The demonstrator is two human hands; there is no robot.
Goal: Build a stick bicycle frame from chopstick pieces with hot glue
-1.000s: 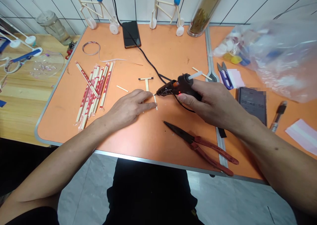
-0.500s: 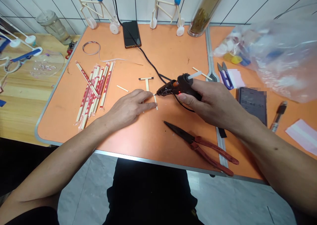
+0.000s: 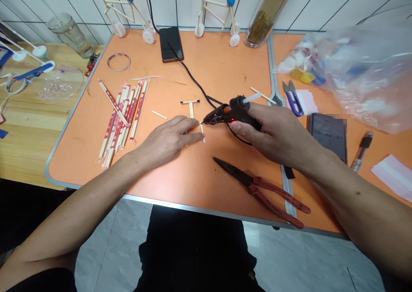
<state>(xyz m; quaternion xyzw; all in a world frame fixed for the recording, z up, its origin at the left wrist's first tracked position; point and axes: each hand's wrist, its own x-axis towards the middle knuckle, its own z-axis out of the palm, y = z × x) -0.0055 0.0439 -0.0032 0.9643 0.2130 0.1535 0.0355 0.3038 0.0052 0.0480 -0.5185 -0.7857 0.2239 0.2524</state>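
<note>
Mid-frame, a glue gun (image 3: 236, 111) is gripped by the right hand (image 3: 277, 131), fingers curled; a short stick (image 3: 202, 128) is touched by the left hand (image 3: 168, 138), fingers parted, grip unclear.

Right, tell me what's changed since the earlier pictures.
Very little: the glue gun has edged slightly left at its rear. Nothing was taken hold of or let go. The right hand still grips it, the left hand still touches the short stick; the pliers lie unmoved.

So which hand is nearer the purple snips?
Right. The right hand is close, to the near left of the purple snips; the left hand is farther left, at a stick.
</note>
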